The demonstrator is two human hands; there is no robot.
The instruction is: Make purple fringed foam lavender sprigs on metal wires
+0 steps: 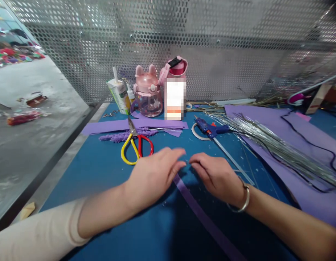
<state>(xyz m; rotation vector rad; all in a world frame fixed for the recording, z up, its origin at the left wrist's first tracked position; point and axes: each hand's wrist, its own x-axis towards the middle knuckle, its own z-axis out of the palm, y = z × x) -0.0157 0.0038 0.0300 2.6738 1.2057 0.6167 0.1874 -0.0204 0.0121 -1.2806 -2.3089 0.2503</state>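
My left hand [154, 174] is over the middle of the table, fingers curved and thumb below them. A narrow purple strip [199, 208] runs from under its thumb down toward the near edge; the fingers at that end hide how it is gripped. Facing it, close but apart, is my right hand [214, 175], fingertips pinched together. Anything between those fingertips is too small or hidden to make out. Scissors [133, 136] with one yellow and one red handle lie just beyond my left hand. A blue glue gun [208, 128] rests past my right hand with a clear glue stick [233, 159] near it.
Purple strips [116, 126] and a fuzzy purple piece [113, 136] lie behind the scissors. A drink carton [119, 96], a pink bottle [149, 94] and a pink pouch [179, 69] stand at the back. Silvery wires [279, 148], purple sheets [255, 119] and a black cord [301, 132] fill the right.
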